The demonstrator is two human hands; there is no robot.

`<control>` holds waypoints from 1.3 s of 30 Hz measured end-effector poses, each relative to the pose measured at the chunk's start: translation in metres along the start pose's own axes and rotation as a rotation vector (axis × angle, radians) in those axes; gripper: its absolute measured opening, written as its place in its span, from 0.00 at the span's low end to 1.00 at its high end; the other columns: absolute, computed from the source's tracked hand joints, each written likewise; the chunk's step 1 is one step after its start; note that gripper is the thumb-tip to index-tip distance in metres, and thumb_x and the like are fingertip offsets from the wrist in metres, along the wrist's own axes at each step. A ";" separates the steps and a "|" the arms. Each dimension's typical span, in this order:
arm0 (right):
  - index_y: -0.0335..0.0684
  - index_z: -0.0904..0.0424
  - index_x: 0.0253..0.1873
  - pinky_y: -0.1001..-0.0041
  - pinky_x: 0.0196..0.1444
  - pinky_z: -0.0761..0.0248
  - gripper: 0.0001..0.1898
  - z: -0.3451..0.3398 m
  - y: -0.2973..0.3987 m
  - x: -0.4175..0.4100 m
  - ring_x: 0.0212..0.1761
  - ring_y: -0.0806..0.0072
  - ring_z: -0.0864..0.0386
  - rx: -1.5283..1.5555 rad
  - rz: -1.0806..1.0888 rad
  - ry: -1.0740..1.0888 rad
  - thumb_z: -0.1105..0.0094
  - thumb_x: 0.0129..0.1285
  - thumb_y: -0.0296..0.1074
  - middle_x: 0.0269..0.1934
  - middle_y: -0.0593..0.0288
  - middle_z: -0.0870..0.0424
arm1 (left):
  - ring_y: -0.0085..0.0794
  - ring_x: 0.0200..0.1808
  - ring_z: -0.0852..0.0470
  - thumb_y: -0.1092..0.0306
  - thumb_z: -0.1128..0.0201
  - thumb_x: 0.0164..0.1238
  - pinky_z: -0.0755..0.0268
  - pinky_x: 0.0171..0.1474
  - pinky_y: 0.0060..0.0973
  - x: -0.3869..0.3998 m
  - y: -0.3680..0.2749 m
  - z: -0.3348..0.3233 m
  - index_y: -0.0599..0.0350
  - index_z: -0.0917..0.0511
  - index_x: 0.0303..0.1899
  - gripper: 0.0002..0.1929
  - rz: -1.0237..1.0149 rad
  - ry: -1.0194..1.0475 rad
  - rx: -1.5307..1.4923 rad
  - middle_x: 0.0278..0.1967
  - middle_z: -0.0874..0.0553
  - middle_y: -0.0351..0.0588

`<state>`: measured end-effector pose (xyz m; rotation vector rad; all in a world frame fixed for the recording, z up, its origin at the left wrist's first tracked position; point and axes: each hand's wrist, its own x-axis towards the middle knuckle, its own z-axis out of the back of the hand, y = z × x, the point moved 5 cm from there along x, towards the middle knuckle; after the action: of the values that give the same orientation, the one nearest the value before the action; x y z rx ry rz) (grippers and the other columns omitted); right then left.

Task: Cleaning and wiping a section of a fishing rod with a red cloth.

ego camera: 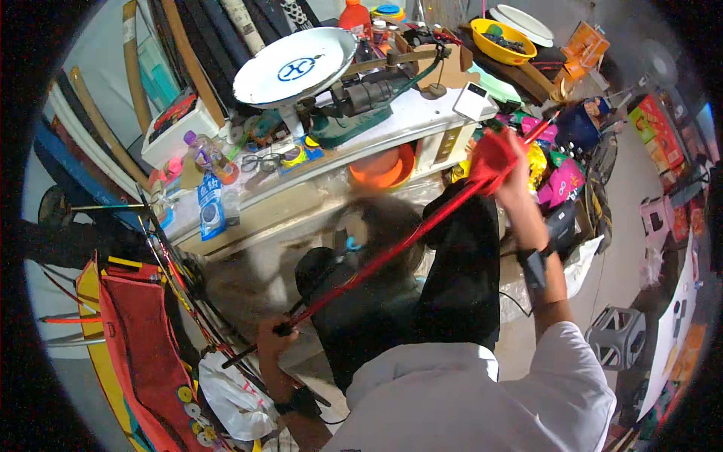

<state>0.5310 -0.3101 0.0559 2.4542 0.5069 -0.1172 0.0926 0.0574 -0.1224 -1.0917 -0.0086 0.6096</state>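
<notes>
A long red rod (373, 265) runs slantwise across my lap, its dark butt end at the lower left. My left hand (277, 334) is closed round that dark end. Up at the right, my right hand (513, 175) grips bunched red cloth (491, 155) at the rod's upper part. Beyond this hand a thin red tip sticks out. Motion blurs the hand and cloth, so whether the cloth is a sleeve on the rod or a separate piece I cannot tell. Both wrists wear dark bands.
Ahead, a white workbench (418, 121) carries a balance scale with a white enamel pan (294, 68), a bottle (206, 152) and eyeglasses (262, 163). An orange basin (387, 166) sits beneath. Thin rods and a red case (141, 333) flank my left; bright packets (565, 181) and a grey stool (617, 337) my right.
</notes>
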 end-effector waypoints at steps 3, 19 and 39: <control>0.41 0.28 0.40 0.63 0.39 0.28 0.17 0.037 0.053 0.050 0.35 0.64 0.25 -0.069 -0.095 0.053 0.52 0.64 0.51 0.33 0.58 0.22 | 0.31 0.31 0.17 0.70 0.29 0.32 0.26 0.41 0.25 -0.023 0.020 0.018 0.58 0.19 0.34 0.19 -0.037 -0.218 0.287 0.28 0.16 0.47; 0.45 0.26 0.38 0.71 0.33 0.27 0.11 -0.045 -0.023 -0.023 0.31 0.70 0.22 0.032 0.124 0.062 0.46 0.63 0.46 0.30 0.62 0.21 | 0.30 0.27 0.18 0.71 0.34 0.33 0.27 0.35 0.25 -0.048 -0.054 0.014 0.56 0.18 0.29 0.13 -0.065 -0.428 0.135 0.23 0.18 0.45; 0.46 0.39 0.23 0.77 0.20 0.48 0.20 -0.077 -0.210 -0.144 0.15 0.78 0.42 0.022 -0.338 0.019 0.61 0.69 0.49 0.13 0.67 0.39 | 0.36 0.28 0.16 0.71 0.30 0.41 0.27 0.33 0.27 -0.007 -0.183 -0.068 0.59 0.20 0.32 0.12 -0.365 -0.315 0.093 0.25 0.16 0.49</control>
<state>0.3144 -0.1575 0.0287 2.3720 0.9306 -0.2388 0.1909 -0.0601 -0.0005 -0.8669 -0.4400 0.4413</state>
